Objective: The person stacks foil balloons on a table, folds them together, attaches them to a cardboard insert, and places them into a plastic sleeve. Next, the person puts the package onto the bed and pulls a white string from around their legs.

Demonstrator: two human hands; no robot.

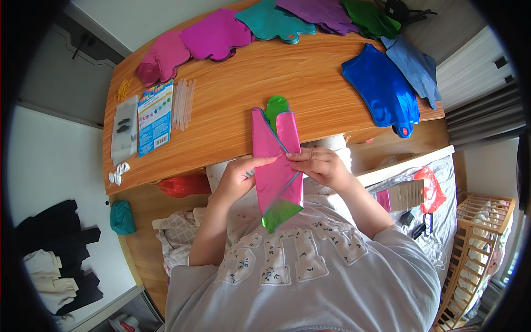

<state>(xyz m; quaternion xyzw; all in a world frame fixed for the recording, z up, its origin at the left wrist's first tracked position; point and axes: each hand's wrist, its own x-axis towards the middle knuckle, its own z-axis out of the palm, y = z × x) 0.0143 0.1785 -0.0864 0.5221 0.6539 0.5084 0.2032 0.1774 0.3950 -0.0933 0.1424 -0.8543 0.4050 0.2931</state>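
Between my hands is a flat foil balloon (268, 188), pink with green inside, folded lengthwise into a narrow strip. Its rounded green tab (277, 105) points away over the table, and a green tip hangs toward my shirt. My left hand (241, 174) grips the left edge, index finger laid across the pink foil. On the other side my right hand (319, 167) pinches the overlapping flap near the middle. The fold lines cross diagonally close to my fingertips. What lies under the foil at my fingers is hidden.
Flat foil balloons in pink (166, 55), magenta (215, 34), teal (275, 21), purple (321, 14), green (370, 19) and blue (381, 86) ring the wooden table (243, 77). At left lie a printed card (155, 119), clear straws (182, 105), a plastic bag (124, 130) and white ribbon rolls (118, 174).
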